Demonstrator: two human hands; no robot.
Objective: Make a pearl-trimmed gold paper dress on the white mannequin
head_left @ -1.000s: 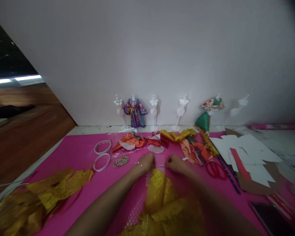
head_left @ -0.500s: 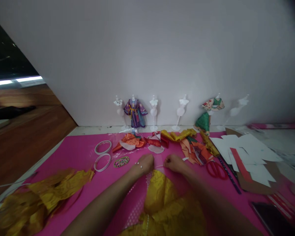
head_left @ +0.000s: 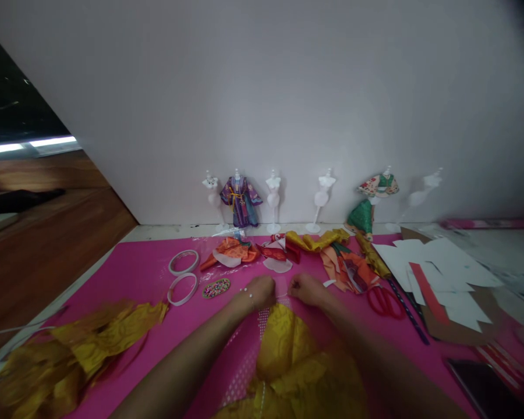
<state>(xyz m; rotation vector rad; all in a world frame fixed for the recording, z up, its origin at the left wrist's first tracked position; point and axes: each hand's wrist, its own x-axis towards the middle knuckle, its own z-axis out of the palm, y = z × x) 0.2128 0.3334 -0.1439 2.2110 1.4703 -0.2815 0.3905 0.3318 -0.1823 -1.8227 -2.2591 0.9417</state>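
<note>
Cloth (head_left: 284,343), yellow: lies front centre on pink mat (head_left: 133,265); left hand (head_left: 263,292) and right hand (head_left: 304,290): curled nearly closed beside its narrow far end, cannot tell whether either pinches anything; red scissors (head_left: 386,299): lie right

The golden-yellow patterned cloth (head_left: 286,343) is shiny, creased and loosely gathered into folds. It lies on the pink surface (head_left: 126,273), low in the middle of the view, its narrow end pointing away. Towards the near side it broadens until the bottom edge cuts it off. A thin pale line runs down its lower left part.
</note>
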